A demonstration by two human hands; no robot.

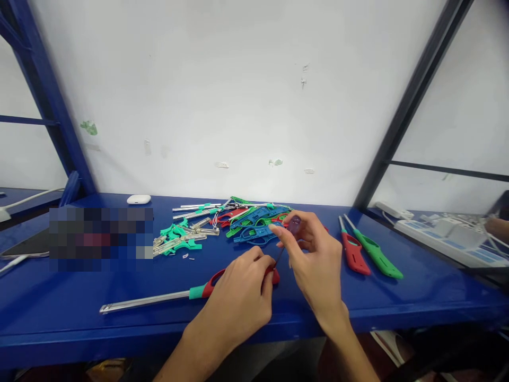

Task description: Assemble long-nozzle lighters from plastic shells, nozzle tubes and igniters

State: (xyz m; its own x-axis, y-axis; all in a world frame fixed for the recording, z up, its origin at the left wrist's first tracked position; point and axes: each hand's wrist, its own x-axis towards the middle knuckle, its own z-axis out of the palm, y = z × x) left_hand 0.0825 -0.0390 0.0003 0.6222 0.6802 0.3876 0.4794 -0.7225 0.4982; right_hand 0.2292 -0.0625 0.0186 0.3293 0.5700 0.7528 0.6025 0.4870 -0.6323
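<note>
My left hand (242,294) is closed around the red handle of a long-nosed lighter (159,298) that lies on the blue bench (417,294), its metal tube pointing left. My right hand (314,260) pinches a small screwdriver (293,225) with a dark purple grip, held upright, its thin shaft angled down toward the red handle near my left fingers. Just behind both hands lies a heap of blue, red and green lighter handle shells (256,220).
Green nozzle pieces with metal tubes (178,239) lie left of the heap. A red lighter (352,253) and a green lighter (376,254) rest at the right. A white earbud case (138,199) sits by the wall. A power strip (449,236) is on the neighbouring shelf.
</note>
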